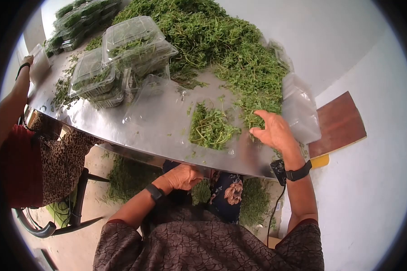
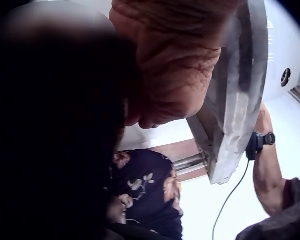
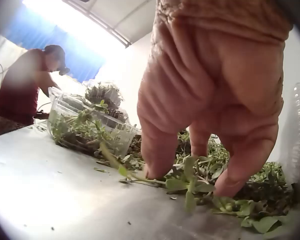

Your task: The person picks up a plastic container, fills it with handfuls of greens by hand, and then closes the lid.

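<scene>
My right hand (image 1: pixel 276 131) reaches down at the near edge of a large heap of leafy green sprigs (image 1: pixel 244 67). Its thumb and index finger are spread apart in the head view. In the right wrist view the fingertips touch loose sprigs (image 3: pixel 190 185) on the metal table. Left of that hand stands an uncovered clear plastic clamshell (image 3: pixel 92 142) with greens (image 1: pixel 210 128) in it; its transparent lid (image 1: pixel 153 101) lies folded out to the left. My left hand (image 1: pixel 183 176) is at the table's front edge above my lap, fingers loosely curled, with nothing visible in them.
Filled clamshells (image 1: pixel 135 43) are stacked on the metal table (image 1: pixel 158 140) at left, with more piled at the far left. A stack of empty clear containers (image 1: pixel 300 108) stands right of the heap. Another person's arm (image 1: pixel 13 97) reaches a container (image 1: pixel 40 63). A cable (image 1: pixel 276 212) hangs beside my right arm.
</scene>
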{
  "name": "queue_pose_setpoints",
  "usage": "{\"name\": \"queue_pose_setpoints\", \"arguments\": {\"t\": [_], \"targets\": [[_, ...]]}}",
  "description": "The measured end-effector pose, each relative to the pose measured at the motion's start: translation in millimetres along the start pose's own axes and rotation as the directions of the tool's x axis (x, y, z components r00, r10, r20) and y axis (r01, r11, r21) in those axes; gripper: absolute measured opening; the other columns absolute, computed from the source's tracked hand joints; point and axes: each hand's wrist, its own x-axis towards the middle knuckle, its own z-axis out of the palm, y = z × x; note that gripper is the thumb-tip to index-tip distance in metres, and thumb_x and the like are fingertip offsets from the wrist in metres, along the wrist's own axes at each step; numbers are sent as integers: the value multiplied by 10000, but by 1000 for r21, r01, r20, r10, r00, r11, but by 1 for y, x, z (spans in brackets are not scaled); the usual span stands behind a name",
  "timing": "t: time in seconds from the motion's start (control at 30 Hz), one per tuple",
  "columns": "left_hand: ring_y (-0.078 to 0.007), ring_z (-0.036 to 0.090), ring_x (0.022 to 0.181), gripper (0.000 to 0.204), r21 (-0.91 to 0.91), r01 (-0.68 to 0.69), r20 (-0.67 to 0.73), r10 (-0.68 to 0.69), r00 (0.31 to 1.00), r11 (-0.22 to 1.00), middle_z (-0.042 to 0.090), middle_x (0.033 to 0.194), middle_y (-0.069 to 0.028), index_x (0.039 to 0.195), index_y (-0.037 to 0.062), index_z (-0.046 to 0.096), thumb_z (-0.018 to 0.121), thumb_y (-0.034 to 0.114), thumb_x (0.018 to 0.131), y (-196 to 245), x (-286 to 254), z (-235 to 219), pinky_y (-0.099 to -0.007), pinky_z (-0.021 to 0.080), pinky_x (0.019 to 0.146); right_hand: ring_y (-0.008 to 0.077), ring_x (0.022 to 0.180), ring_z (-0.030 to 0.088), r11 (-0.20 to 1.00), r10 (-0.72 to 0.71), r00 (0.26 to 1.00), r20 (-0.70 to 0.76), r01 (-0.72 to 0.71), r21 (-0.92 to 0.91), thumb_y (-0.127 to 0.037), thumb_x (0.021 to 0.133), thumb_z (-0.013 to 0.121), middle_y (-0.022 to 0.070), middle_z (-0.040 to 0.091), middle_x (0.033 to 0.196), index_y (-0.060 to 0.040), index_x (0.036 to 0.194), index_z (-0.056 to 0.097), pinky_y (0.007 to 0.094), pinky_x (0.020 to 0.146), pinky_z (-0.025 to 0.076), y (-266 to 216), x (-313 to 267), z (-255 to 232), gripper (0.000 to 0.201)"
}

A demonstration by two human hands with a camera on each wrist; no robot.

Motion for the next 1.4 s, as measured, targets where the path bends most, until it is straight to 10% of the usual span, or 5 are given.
{"name": "queue_pose_setpoints", "arguments": {"t": [0.27, 0.47, 0.57, 0.9, 1.4], "targets": [[-335, 623, 896, 109, 336, 112, 10, -122, 992, 935, 642, 888, -90, 829, 134, 656, 624, 231, 790, -13, -2, 9, -475, 495, 804, 420, 740, 637, 994, -110, 978, -178, 111, -3, -63, 706, 630, 250, 656, 811, -21, 964, 694, 455, 689, 523, 14, 14, 17, 269], [-335, 626, 934, 165, 403, 166, 46, -201, 979, 900, 650, 967, -100, 910, 137, 673, 631, 243, 790, -9, 0, 3, -467, 498, 821, 38, 607, 548, 820, 152, 974, -169, -29, 571, -5, 781, 627, 37, 649, 757, 37, 963, 659, 236, 498, 484, -12, 4, -24, 190], [-331, 624, 961, 229, 434, 178, 97, -242, 965, 883, 650, 1009, -97, 992, 147, 676, 632, 245, 790, -9, 2, 2, -469, 495, 836, 26, 617, 565, 729, 139, 974, -180, 22, 685, 0, 819, 618, 16, 653, 825, 34, 992, 651, 186, 474, 472, -36, -1, -42, 180], [-321, 616, 998, 282, 426, 175, 68, -224, 972, 888, 646, 1047, -83, 1056, 158, 665, 629, 242, 790, -14, -1, 6, -470, 483, 867, 93, 686, 653, 638, 25, 997, 68, -69, 767, -93, 866, 667, 82, 669, 950, 5, 1170, 603, 199, 503, 486, -84, -18, -41, 325], [-337, 610, 944, 289, 397, 157, 0, -172, 985, 904, 638, 1013, -101, 1086, 147, 608, 596, 213, 805, -20, 1, 15, -465, 479, 837, 287, 888, 651, 934, 104, 959, -262, -4, 358, -175, 779, 720, 182, 674, 956, 9, 1219, 612, 387, 787, 507, 1, 65, -34, 489]]}}
